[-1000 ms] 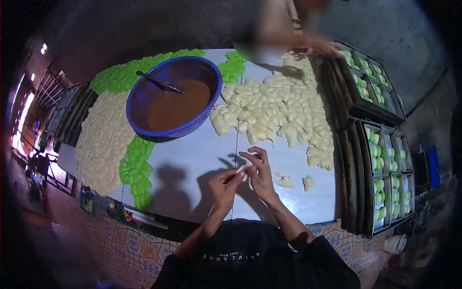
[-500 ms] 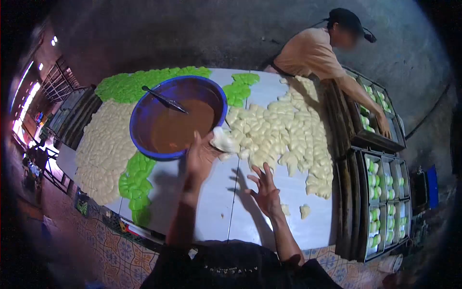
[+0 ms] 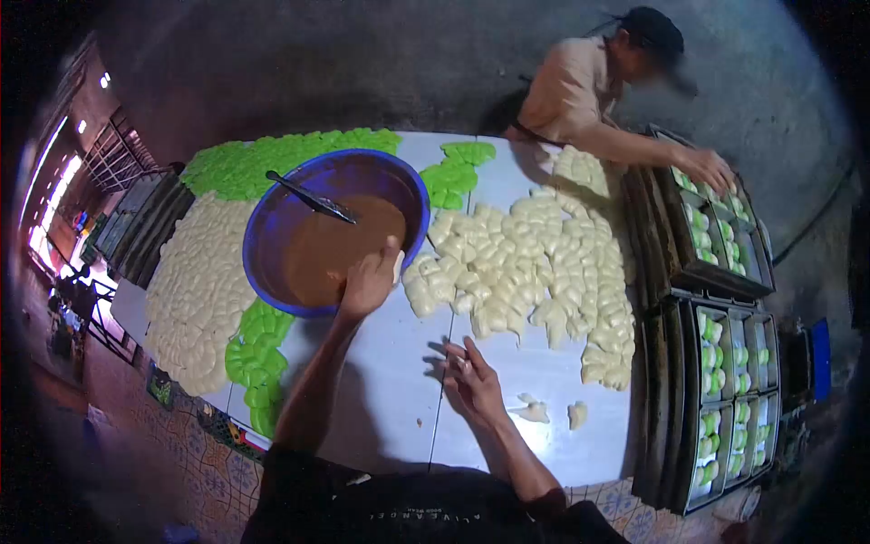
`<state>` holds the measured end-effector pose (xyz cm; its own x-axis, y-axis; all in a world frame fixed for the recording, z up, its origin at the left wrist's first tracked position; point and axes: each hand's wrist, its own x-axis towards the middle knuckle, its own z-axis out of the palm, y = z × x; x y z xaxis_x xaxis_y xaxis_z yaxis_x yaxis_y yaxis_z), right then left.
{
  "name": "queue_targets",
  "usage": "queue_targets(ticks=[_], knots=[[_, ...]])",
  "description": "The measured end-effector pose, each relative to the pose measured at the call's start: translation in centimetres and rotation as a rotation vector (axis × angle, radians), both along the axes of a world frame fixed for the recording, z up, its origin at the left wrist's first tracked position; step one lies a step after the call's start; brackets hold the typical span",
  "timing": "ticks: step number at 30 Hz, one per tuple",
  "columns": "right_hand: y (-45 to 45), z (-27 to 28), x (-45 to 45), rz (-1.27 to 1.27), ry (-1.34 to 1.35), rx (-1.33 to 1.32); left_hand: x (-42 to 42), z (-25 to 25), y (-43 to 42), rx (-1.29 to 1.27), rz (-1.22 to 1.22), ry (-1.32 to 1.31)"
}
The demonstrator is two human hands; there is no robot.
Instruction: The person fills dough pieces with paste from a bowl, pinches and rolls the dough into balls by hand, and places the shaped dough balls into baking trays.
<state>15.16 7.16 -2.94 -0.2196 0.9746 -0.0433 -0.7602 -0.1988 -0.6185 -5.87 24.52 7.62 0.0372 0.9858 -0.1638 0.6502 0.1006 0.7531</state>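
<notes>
One pale piece of dough shows in the head view as a thin edge beside the fingers of the left hand. This hand is at the near right rim of a purple basin, its back toward the camera; the grip on the dough is mostly hidden, so I cannot tell how firmly it is pinched, nor whether the hand touches the rim. Brown liquid lies in the basin, and a dark utensil slants across from the rim.

The right hand hangs over the white table, fingers loosely bent and apart; a small light spot near its fingertips is too small to identify. Two dough scraps lie just beside it, toward the table's right edge.

Beyond the hands, a broad sheet of pale dough pieces spreads to the right of the basin, with another pale sheet on its left. Bright green dough covers the far left, with smaller green patches near the basin. At right stand stacked metal trays with green-and-white pieces in their compartments. A co-worker's hand reaches over the farther tray.
</notes>
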Motion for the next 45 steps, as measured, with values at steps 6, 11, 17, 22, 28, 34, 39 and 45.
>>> queue_targets(ticks=[6, 11, 17, 22, 28, 34, 39, 45], knots=[[0.7, 2.8, -0.1, 0.089, -0.01, -0.317, 5.1, -1.4, -13.1, -0.314, 0.055, -1.081], [-2.3, 6.0, -1.5, -0.426, -0.849, 0.17, 6.5, -1.8, -18.4, -0.209, 0.234, -1.099], [-3.3, 7.3, 1.5, -0.417, -1.279, 0.795, 6.8, -0.7, -21.1, 0.006, -0.054, -0.717], [-3.9, 8.8, 2.6, -0.303, -1.071, 0.714, 7.2, -1.1, -22.0, -0.129, -0.04, -0.951], [-5.1, 7.4, 2.5, -0.374, -1.207, 0.819, 7.6, -1.9, -22.9, -0.217, 0.08, -0.929], [-5.6, 8.1, 2.8, -0.164, -0.922, 0.337, 8.0, -3.7, -23.1, 0.06, -0.016, -0.85], [-5.0, 6.5, 3.1, -0.288, -0.658, 0.385, 7.8, -3.4, -23.0, -0.047, 0.188, -0.892], [-7.5, 5.9, 0.8, -0.382, -1.068, 0.46, 9.0, -4.2, -23.7, -0.082, 0.46, -1.286]])
